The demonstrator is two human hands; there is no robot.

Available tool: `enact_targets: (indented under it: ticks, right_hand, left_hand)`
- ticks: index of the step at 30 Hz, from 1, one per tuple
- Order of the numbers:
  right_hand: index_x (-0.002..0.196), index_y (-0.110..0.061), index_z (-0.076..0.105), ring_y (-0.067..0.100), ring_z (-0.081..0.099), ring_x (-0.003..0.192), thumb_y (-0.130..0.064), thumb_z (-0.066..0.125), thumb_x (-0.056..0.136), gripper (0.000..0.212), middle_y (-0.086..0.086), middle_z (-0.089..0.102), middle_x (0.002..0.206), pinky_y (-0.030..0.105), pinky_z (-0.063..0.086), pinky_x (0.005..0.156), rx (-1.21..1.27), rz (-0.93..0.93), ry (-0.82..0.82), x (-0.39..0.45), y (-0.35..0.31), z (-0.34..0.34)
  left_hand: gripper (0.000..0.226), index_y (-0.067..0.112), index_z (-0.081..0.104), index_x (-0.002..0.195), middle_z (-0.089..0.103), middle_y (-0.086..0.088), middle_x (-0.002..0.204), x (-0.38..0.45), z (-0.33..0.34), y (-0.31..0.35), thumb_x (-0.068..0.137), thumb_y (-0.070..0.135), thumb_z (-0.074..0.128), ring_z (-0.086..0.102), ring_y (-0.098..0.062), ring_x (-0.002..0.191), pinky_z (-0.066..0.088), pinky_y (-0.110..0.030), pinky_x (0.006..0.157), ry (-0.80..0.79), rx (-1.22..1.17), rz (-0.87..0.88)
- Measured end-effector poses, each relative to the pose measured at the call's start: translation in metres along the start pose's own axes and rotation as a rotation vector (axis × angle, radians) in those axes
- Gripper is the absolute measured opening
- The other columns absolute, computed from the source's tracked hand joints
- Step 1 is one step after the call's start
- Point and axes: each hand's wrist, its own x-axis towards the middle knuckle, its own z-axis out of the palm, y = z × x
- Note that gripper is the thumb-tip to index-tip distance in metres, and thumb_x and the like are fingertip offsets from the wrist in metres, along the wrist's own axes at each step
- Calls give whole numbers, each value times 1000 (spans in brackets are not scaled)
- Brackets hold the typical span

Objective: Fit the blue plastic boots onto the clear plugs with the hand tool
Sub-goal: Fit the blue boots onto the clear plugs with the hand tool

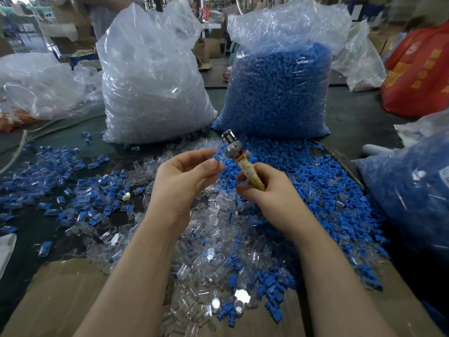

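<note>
Left hand [181,177] pinches one blue boot [217,158] between thumb and forefinger, raised above the desk. Right hand [263,190] grips the hand tool [239,158] by its wrapped handle, metal head tilted up and away, just beside the boot; whether they touch, cannot tell. Loose clear plugs [213,239] lie heaped mid-desk under both hands; loose blue boots [303,181] spread toward the right edge; a sack of clear parts [150,93] and a sack of blue parts [279,93] stand at the far edge. Risks, as judged: the pinch is light and at the fingertips, so the boot may slip into the heap; a skewed boot may jam on the head; no plug visible on the tool.
</note>
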Motion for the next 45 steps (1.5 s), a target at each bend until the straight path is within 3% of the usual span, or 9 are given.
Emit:
enact_targets:
  ticks: [3, 7, 14, 19, 28, 34, 41, 45]
  right_hand:
    - [95, -12, 60, 12, 45, 60, -17, 69, 88, 13, 1, 54, 73, 29, 40, 59, -80, 20, -40, 0, 1, -1]
    - [96, -15, 58, 15, 47, 62, -18, 69, 88, 14, 11, 59, 84, 33, 39, 61, -161, 27, -90, 0, 3, -2]
    - [90, -23, 52, 16, 49, 63, -19, 69, 86, 17, 3, 56, 80, 36, 41, 61, -223, 20, -105, 0, 6, -2]
    - [87, -29, 48, 21, 52, 67, -19, 66, 84, 21, 7, 63, 91, 48, 49, 66, -279, 22, -115, -1, 5, -2]
    - [85, -37, 44, 19, 48, 61, -17, 59, 82, 25, 1, 55, 78, 38, 42, 57, -371, 23, -130, -3, 5, -2]
    - [82, -31, 47, 33, 53, 67, -12, 53, 76, 21, 4, 55, 72, 49, 47, 58, -404, -9, -63, -4, 2, -1]
    - [83, -32, 45, 23, 52, 66, -12, 54, 78, 22, -1, 55, 70, 39, 43, 57, -497, -18, -27, -3, 4, 0]
    - [84, -32, 40, 14, 51, 66, -20, 59, 83, 23, -8, 54, 74, 33, 34, 52, -597, -11, 21, -1, 5, 2]
  left_hand:
    - [19, 8, 70, 99, 75, -4, 84, 0, -2, 0, 83, -2, 69, 73, -14, 82, 57, -19, 72, 8, 33, 58]
    - [21, 15, 70, 97, 71, -4, 87, 2, -4, 1, 84, -2, 69, 69, -12, 82, 56, -21, 75, 26, 104, 142]
    - [26, 19, 70, 99, 68, -4, 89, 2, -8, 1, 83, -2, 71, 67, -7, 75, 56, -23, 77, 18, 255, 215]
    - [27, 16, 70, 104, 70, -5, 90, 2, -10, 2, 84, -2, 71, 68, -11, 78, 58, -29, 83, 17, 298, 231]
    - [29, 19, 70, 100, 72, 1, 85, 2, -11, 1, 83, -4, 71, 69, -10, 79, 57, -27, 80, -6, 296, 246]
    - [29, 20, 70, 101, 73, 2, 84, 3, -10, 0, 84, -4, 70, 69, -10, 80, 58, -30, 82, -14, 287, 232]
    - [28, 20, 71, 101, 74, 3, 85, 3, -9, -1, 84, -2, 71, 70, -10, 81, 56, -21, 75, -23, 258, 203]
    - [19, 10, 72, 100, 76, -6, 87, 7, -13, -2, 88, -2, 64, 72, -14, 83, 59, -23, 78, 41, 118, 42]
